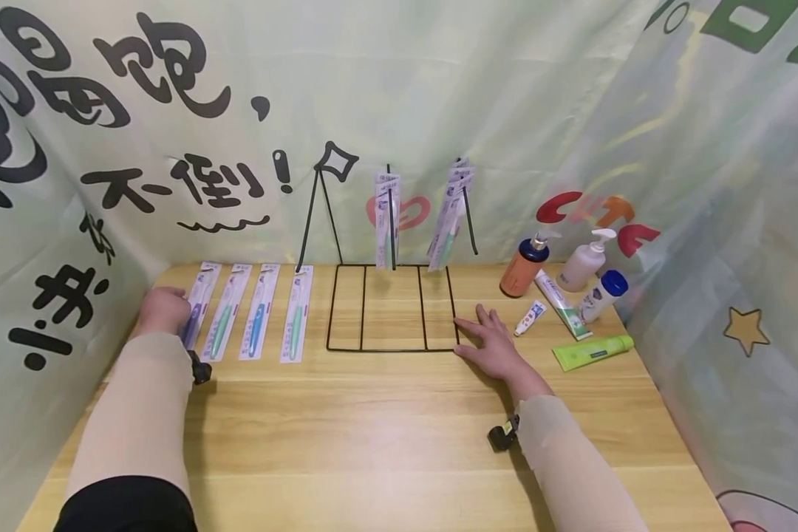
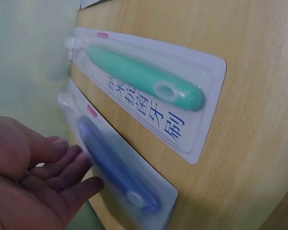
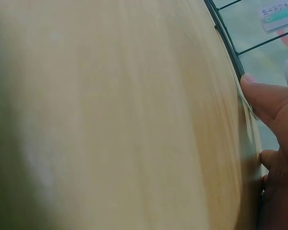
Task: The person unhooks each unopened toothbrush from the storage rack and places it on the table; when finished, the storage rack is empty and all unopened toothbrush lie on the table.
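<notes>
Four carded toothbrushes, in a row left of the black wire rack (image 1: 394, 350). Farthest from the rack: left hand (image 1: 162, 310), fingers loosely bent, thumb apart, apparently pinching nothing. Risk, as judged: a grasp at the thin card edge alone might slip. Purple toothbrush (image 1: 193, 318), outermost of the row from the rack, immediately right of the left fingertips; contact cannot be told. Toward the rack: green toothbrush (image 1: 222, 325), blue toothbrush (image 1: 257, 325), mint toothbrush (image 1: 297, 321). On the rack: hung packs, middle (image 1: 382, 214) and right (image 1: 448, 210). At the rack's right edge: right hand (image 1: 494, 349), fingers spread, thumb touching the frame; a hard push could shift it. Right of the rack: orange pump bottle (image 1: 520, 272), assorted tubes and bottles.
</notes>
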The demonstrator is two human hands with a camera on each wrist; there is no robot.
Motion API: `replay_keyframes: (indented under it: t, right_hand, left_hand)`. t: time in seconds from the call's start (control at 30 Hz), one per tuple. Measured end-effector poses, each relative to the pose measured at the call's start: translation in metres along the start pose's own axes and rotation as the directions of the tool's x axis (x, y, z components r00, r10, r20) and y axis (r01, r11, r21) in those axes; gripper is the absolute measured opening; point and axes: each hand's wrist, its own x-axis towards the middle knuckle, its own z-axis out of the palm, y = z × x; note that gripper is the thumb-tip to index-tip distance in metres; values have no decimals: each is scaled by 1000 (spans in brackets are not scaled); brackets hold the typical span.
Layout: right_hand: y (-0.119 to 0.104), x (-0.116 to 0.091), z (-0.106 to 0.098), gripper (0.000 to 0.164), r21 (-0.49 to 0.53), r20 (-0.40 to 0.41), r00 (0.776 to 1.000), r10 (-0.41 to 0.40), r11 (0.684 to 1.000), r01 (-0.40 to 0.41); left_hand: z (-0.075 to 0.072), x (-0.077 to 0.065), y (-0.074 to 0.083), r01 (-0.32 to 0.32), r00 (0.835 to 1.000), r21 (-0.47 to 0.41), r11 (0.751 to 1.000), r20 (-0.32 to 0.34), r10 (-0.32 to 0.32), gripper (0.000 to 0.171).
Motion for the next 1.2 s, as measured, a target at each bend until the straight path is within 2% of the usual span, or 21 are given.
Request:
replay_keyframes:
  t: [0.1,0.2,0.33,0.47,0.57,0.67,0.7,0.77,0.83,0.93,1.07,1.13,1.2]
  right_hand:
    - [-1,0,-1,61,-1,-1,1000,1,1000,-1]
    - [-1,-1,-1,61,-1,-1,1000,1,1000,-1]
    - [0,-1,-1,61,2,-2,1000,0,1000,0]
    - [0,-1,-2,61,4,-4,1000,6,1000,-6]
    - [-1,-1,-2,61,9,-2,1000,8,1000,-8]
    - [-2,-2,-3,61,10,3,1000,7,1000,-7]
    - [-2,-2,-3,61,7,2,1000,7,1000,-7]
    - [-2,-3,-5,61,7,-2,1000,7,1000,-7]
    - [-2,-3,-5,60,11,-8,1000,9,1000,-9]
    - [-2,-3,-5,60,22,-10,1000,5,1000,-4]
    - [0,-1,-2,61,18,-3,1000,5,1000,-5]
    - [0,0,-1,61,16,-1,1000,10,1000,-10]
    - [0,0,0,62,14,-4,1000,12,1000,-12]
  left_hand:
    - [0,-2,3,-14,1000,-13,1000,-20,14,54]
    - [2,-7,10,-32,998,-81,996,-57,28,55]
    - [8,-20,35,-110,984,-163,981,-156,85,48]
    - [18,-38,65,-172,968,-241,955,-222,118,43]
    - [29,-55,84,-206,965,-284,937,-216,146,40]
    - [48,-71,98,-251,961,-327,911,-200,193,35]
    - [56,-76,103,-276,956,-343,898,-199,217,33]
    - [75,-85,115,-326,943,-402,855,-197,267,31]
    - [94,-92,129,-374,927,-465,802,-204,314,30]
    - [115,-102,154,-454,890,-530,716,-237,389,30]
    - [131,-110,185,-522,848,-596,610,-284,448,33]
    - [136,-113,198,-523,842,-638,565,-282,461,37]
    - [140,-114,210,-520,840,-657,545,-278,466,41]
